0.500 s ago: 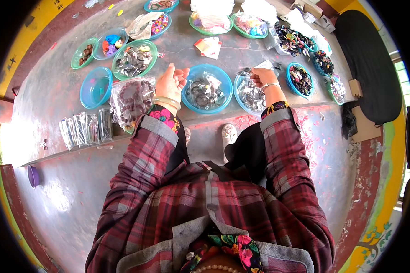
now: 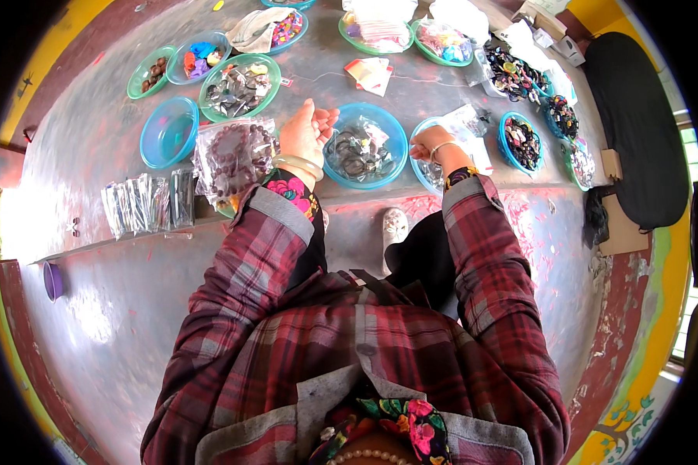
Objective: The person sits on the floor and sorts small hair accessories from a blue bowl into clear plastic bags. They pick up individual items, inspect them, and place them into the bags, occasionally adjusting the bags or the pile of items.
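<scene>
My left hand (image 2: 305, 137), with a pale bangle on its wrist, hovers by the left rim of a blue basin (image 2: 364, 181). Its fingers are loosely bent and apart, with nothing in them. Small dark items in clear plastic packets (image 2: 358, 151) fill that basin. Over a second blue basin (image 2: 417, 172) just to its right is my right hand (image 2: 432, 142). Its fingers are bunched together, and what they hold, if anything, is hidden. That hand and wrist cover much of the second basin. A clear bag (image 2: 467, 118) lies just beyond it.
Left of my left hand are a bag of dark beads (image 2: 233, 155), an empty-looking blue basin (image 2: 168, 146) and a row of slim packets (image 2: 149, 203). A green basin (image 2: 270, 97) stands farther back. A basket of dark, colourful pieces (image 2: 520, 141) is at the right.
The dark oval piece at my right fingertips is no longer visible, and that hand's fingers have drawn together. My left hand stays beside the blue basin. The whole view has shifted slightly.
</scene>
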`<state>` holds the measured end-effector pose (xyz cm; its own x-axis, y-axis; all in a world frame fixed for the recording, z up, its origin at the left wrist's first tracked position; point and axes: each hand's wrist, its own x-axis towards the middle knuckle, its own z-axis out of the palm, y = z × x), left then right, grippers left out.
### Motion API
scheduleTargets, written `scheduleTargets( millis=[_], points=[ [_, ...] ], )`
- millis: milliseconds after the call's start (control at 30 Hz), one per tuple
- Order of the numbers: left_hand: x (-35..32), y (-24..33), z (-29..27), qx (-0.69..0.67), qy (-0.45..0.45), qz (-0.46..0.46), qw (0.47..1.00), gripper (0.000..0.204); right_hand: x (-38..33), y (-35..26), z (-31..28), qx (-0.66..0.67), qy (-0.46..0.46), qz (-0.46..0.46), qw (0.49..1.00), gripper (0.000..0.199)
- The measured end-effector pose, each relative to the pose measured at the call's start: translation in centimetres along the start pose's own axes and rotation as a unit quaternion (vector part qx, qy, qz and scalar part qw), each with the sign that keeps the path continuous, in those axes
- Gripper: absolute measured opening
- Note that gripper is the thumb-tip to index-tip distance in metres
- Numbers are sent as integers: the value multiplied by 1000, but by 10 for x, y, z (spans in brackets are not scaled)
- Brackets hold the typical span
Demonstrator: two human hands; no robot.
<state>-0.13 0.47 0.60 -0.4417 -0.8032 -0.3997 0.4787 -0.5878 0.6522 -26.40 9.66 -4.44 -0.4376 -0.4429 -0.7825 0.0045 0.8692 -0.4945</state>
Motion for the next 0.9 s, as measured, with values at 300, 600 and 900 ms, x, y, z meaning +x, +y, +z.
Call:
scheduleTargets(
  millis=[300,600,900],
  points=[
    [-5,1,7,6,21,0,1000,27,81,1,65,-452,175,-283,828,36],
    [-5,0,11,10,20,-11,1000,26,57,-10,100,-351,217,-183,892,42],
    [-5,-1,8,-4,17,-27,999,24,71,-8,86,-289,195,-173,921,42]
  ],
)
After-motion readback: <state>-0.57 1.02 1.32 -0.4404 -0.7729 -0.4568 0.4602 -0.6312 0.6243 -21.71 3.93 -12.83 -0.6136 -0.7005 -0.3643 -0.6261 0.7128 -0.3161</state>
